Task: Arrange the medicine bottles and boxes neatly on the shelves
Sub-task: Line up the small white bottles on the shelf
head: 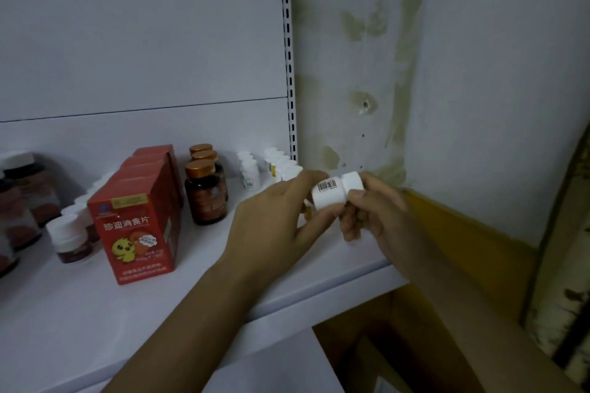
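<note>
Holding a small white plastic bottle (329, 196) sideways, left hand (271, 220) pinches its body, right hand (376, 217) curls round its cap (352, 180), probably to check the label.

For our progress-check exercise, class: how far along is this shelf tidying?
Done: red boxes and brown bottles stand in front-to-back rows on the shelf; small white bottles line the back. In hand: left hand and right hand hold a barcoded white bottle on its side. Left: probably standing it with the others.
</note>
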A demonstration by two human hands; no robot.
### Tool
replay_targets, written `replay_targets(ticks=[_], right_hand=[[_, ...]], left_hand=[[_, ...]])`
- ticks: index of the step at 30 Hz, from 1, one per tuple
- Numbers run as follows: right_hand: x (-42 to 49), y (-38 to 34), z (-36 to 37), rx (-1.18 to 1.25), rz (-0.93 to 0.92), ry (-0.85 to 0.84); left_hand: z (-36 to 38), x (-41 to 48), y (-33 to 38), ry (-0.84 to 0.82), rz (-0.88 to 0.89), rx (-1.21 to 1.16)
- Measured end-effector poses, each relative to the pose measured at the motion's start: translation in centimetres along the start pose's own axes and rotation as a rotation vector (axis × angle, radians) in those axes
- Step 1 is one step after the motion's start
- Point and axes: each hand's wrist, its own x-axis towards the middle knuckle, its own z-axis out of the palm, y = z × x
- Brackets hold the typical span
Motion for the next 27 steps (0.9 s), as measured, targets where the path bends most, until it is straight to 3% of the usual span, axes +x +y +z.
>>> replay_targets(ticks=[6,14,21,27], right_hand=[[0.12,-0.18,0.42,-0.030,0.014,0.039],[0.07,-0.03,0.43,-0.001,0.029,0.078],[0.15,-0.22,0.44,0.020,0.000,0.108],[-0.04,-0.13,0.20,-0.005,-0.030,0.108]], left_hand=[[0.20,-0.06,-0.03,0.014,0.080,0.014],[0.65,0.03,0.19,-0.032,0.049,-0.020],[0.63,0.04,0.02,0.025,0.086,-0.021],[0.60,-0.05,0.09,-0.037,-0.008,-0.035]])
